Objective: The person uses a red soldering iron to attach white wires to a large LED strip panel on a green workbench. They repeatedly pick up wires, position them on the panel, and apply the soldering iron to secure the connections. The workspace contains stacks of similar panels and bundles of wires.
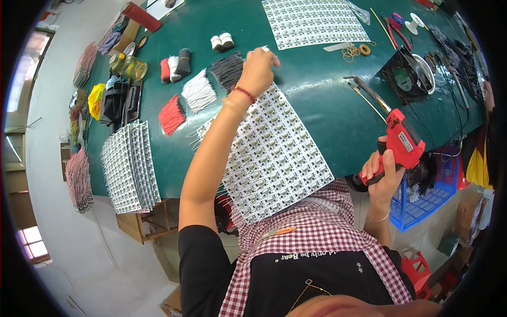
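A large white panel of small circuit boards (277, 153) lies aslant at the table's near edge, partly over my lap, with thin wires sticking out along its left side. My left hand (259, 70) is over the panel's far corner, beside a bundle of black wires (226, 71). Its fingers are curled together; what they hold, if anything, is hidden. Off the panel's right side, my right hand (384, 171) is wrapped round the handle of a red soldering gun (404, 138). The gun's metal tip and solder feed tube point up and left over the green table.
White wires (199, 91) and red wires (171, 114) lie left of the panel. Stacked board panels (129, 169) sit at the left edge, another panel (317, 24) at the back. A black fan (404, 76) stands right; a blue crate (426, 203) is below.
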